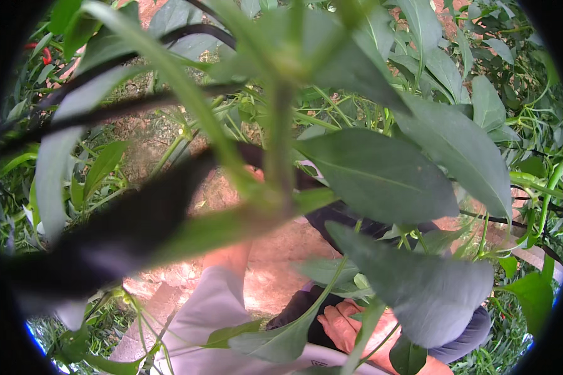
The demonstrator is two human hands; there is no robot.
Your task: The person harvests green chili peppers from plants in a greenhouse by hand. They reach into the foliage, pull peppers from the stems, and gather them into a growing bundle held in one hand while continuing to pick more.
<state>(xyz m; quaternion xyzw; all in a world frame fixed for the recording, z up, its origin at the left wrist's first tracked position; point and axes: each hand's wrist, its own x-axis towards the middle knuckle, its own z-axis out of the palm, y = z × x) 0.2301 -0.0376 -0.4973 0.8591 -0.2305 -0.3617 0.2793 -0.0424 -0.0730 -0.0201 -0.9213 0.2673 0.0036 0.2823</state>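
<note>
My right hand (343, 325) is low in the view, right of centre, partly covered by leaves. Its fingers are bent and close together against dark cloth (297, 307); what they hold, if anything, is hidden. My left hand does not show. Close in front, a blurred green plant stem (280, 137) forks among broad leaves. One large leaf (381, 174) hangs right of the stem, and another leaf (419, 287) covers the space above my right forearm.
Thick dark strips (106, 240) cross the left side, blurred. Pepper plants crowd both sides, with a red pepper (46, 55) at far left and a long green pepper (552, 187) at right. My grey trouser leg (209, 306) is over reddish soil (275, 275).
</note>
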